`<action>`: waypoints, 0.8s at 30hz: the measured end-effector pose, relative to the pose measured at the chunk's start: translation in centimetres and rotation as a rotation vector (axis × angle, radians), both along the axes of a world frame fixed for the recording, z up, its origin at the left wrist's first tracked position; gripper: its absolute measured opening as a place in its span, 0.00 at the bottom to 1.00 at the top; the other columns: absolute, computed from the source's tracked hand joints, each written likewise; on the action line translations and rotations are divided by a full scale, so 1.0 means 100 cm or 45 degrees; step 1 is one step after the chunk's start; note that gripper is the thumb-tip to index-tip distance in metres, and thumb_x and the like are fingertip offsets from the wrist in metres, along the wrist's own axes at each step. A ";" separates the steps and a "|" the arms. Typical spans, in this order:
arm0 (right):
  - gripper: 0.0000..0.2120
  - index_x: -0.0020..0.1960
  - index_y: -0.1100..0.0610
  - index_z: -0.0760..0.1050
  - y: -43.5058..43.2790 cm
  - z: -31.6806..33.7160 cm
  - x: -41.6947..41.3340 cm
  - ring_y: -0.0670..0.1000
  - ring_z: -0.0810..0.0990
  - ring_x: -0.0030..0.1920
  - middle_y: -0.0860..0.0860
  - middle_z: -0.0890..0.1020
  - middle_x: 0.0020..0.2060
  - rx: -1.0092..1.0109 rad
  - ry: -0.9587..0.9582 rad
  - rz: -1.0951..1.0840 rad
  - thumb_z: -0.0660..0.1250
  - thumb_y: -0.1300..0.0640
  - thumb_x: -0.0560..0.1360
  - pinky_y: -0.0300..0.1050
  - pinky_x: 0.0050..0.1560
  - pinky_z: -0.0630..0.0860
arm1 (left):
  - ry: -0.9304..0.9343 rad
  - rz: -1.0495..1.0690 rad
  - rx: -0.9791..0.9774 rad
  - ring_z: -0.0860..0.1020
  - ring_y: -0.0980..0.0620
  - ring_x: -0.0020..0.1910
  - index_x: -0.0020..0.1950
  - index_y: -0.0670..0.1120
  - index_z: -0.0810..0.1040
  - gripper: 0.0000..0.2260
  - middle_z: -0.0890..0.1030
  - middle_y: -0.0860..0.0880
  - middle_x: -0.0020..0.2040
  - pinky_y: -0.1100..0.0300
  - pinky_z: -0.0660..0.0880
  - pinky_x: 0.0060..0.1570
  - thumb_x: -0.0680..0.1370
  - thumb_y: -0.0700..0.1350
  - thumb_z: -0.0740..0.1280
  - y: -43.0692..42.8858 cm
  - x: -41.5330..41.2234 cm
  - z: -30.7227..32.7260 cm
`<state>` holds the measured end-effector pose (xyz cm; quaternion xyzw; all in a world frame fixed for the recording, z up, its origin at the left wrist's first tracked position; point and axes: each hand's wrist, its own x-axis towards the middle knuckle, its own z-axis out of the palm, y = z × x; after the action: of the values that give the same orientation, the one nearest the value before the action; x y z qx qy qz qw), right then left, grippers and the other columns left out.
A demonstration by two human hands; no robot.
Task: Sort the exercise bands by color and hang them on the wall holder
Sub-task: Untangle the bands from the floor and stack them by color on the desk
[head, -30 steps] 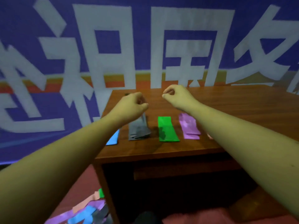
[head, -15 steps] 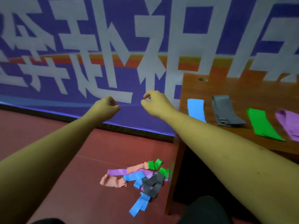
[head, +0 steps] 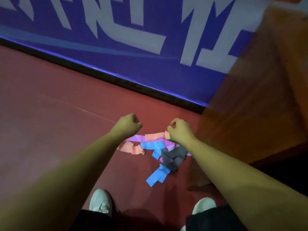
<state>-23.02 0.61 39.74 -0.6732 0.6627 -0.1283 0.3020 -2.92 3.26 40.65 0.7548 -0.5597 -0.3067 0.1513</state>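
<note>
Head view: your left hand (head: 129, 125) and right hand (head: 179, 130), both curled into empty fists, hover above the tangled exercise bands (head: 170, 156) heaped on the floor (head: 50, 117) at 6 o'clock, likely poised to pick out one colour; the surface (head: 266, 84) shows blurred at 3 o'clock.

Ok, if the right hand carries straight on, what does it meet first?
Probably the peach band lying on the floor at the right hand knuckles, though the hand's height above it is unclear.
</note>
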 end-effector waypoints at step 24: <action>0.16 0.59 0.64 0.74 0.021 -0.371 -0.052 0.61 0.77 0.58 0.63 0.79 0.55 0.570 0.223 -0.169 0.64 0.63 0.72 0.48 0.56 0.72 | 0.250 -0.327 0.625 0.75 0.43 0.61 0.62 0.43 0.77 0.13 0.78 0.43 0.60 0.59 0.66 0.54 0.80 0.47 0.63 -0.014 -0.092 -0.366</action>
<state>-28.22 2.75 2.61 -0.5531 0.7410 0.0609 0.3758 -12.10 1.83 4.09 0.6587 -0.5422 -0.5212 -0.0225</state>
